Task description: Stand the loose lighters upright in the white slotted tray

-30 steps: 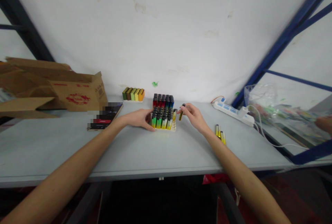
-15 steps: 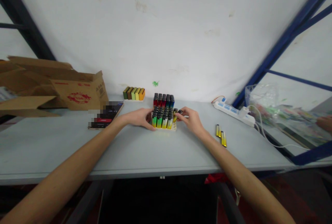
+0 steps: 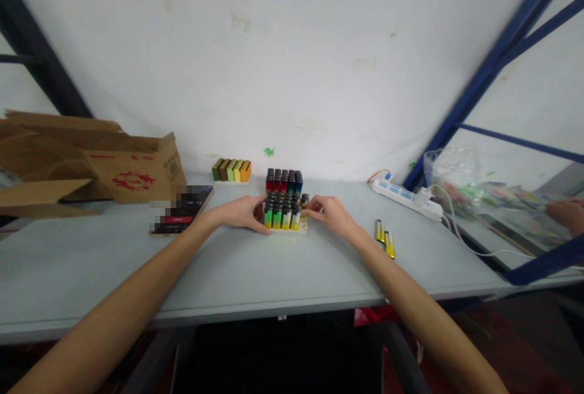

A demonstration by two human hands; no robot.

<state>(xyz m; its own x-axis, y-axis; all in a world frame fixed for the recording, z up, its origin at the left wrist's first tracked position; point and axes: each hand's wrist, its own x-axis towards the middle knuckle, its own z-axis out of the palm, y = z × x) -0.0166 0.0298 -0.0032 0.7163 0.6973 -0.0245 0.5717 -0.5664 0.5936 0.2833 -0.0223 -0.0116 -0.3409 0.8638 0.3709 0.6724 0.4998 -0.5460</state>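
Several lighters with black tops stand upright in rows in a white tray (image 3: 298,229), their bodies running from green (image 3: 268,218) to pale yellow (image 3: 295,222). My left hand (image 3: 246,211) is curled around the tray's left side, thumb at the front corner. At the right column, my right hand (image 3: 331,214) pinches a yellow lighter (image 3: 304,204), which stands nearly upright among the others; its lower part is partly hidden by my fingers. Two loose yellow lighters (image 3: 380,231) lie on the table to the right of my right hand.
Behind stands a block of red-to-blue lighters (image 3: 284,182); another lighter tray (image 3: 232,171) sits by the wall. At left are an open cardboard box (image 3: 132,178) and a dark flat box (image 3: 194,202). A power strip (image 3: 406,196) lies right. Another person's hand (image 3: 566,214) shows beyond the frame.
My right hand has moved slightly left and inward, bringing the pinched lighter from a tilt to nearly upright at the tray's right column. My left hand keeps its place on the tray.
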